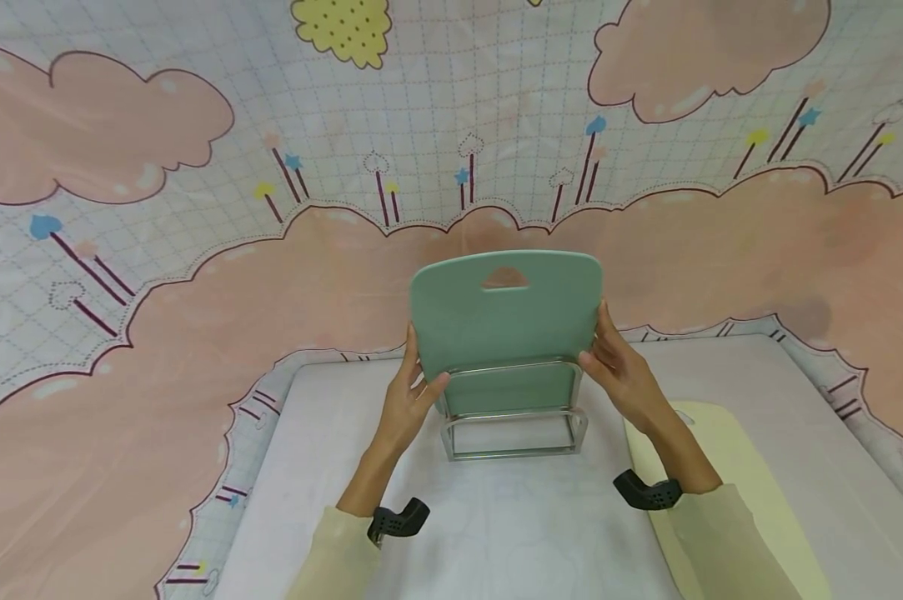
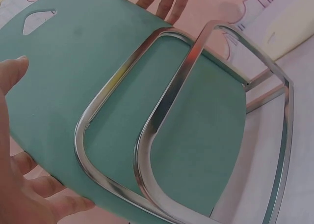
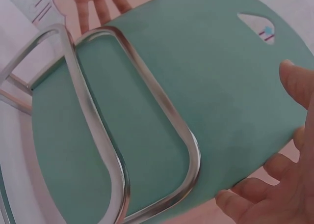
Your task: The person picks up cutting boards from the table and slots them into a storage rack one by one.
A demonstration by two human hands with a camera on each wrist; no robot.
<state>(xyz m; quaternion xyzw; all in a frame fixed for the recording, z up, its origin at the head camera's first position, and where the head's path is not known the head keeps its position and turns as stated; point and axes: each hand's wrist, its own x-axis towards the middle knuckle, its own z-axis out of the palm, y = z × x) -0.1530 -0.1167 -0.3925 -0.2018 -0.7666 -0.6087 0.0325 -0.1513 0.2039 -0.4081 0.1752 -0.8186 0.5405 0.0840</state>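
Green board (image 1: pixel 511 321) (1), frame centre, behind 2 loops (image 3: pixel 90 106) of 1 rack (image 1: pixel 514 454); 2 hands (image 1: pixel 404 402) (image 1: pixel 625 379) flank it, thumbs and fingers apart.

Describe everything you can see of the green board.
The green board is a flat, matte panel, plastic by its look, with rounded corners, a gently bowed top edge and a half-moon slot near the top. It stands slot end up, hoops of a silver metal rack crossing in front of its lower part. The left hand and right hand hold its sides. Whether its lower edge rests on anything is unclear.
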